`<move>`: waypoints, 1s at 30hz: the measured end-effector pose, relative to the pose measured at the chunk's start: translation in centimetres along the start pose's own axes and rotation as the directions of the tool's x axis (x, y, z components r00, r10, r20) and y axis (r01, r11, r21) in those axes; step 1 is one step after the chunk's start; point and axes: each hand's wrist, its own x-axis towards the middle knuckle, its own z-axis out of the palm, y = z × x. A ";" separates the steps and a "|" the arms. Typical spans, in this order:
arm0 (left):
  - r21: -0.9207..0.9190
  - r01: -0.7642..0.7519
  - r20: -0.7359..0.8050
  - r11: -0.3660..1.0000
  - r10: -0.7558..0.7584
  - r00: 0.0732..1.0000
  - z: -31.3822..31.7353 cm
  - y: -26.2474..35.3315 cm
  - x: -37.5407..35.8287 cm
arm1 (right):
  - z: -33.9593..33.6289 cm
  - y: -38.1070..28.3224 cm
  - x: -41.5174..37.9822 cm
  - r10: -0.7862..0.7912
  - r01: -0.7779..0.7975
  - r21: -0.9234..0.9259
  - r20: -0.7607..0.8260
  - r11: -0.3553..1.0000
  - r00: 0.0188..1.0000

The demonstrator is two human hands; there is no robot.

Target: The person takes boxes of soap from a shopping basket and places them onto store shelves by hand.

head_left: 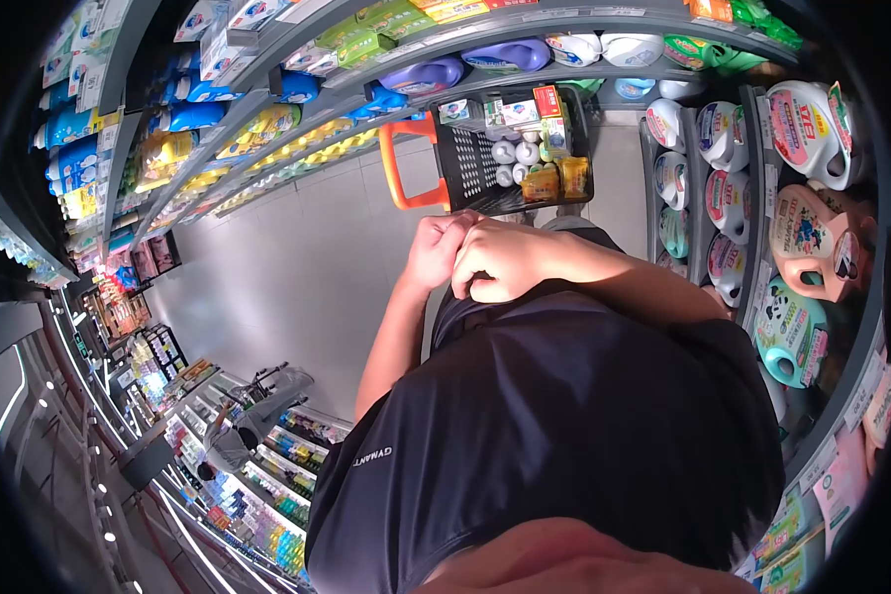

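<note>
Dk shirt [564, 396] nearest, btm ctr. L hand [434, 249] & R hand [505, 259] mid-frame, fingers curled, clasped together, contents (if any) can't tell; looks like a pause. Loaded cart [444, 158] just beyond, upper ctr; detergent btls [810, 134] far R.

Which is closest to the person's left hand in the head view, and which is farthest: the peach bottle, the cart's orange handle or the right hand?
1. Right hand: touching the left hand.
2. Orange handle: just ahead, slightly left.
3. Peach bottle: on the right-side shelf.
</note>
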 end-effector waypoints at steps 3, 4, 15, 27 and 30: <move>0.023 0.135 -0.066 0.991 -0.133 0.989 0.4 -0.3 -0.3 | 0.4 1.4 -0.2 -0.068 0.069 0.044 -0.023 0.997 0.997; 0.029 0.130 -0.078 0.991 -0.127 0.989 0.6 -0.3 -0.4 | 0.2 1.5 -0.3 -0.061 0.061 0.065 -0.007 0.996 0.998; -0.005 -0.001 -0.065 1.000 0.001 0.998 -0.5 -2.1 -1.0 | 1.1 3.5 1.1 -0.086 0.074 0.176 0.065 0.982 0.994; 0.046 -0.117 0.078 0.992 0.113 0.991 -5.2 -2.7 2.8 | 0.0 2.0 5.1 0.024 -0.020 0.132 -0.030 0.991 0.999; 0.192 -0.169 0.164 0.967 0.138 0.977 -6.8 -2.3 3.2 | -0.1 2.7 5.8 0.108 -0.091 0.450 -0.012 0.888 0.994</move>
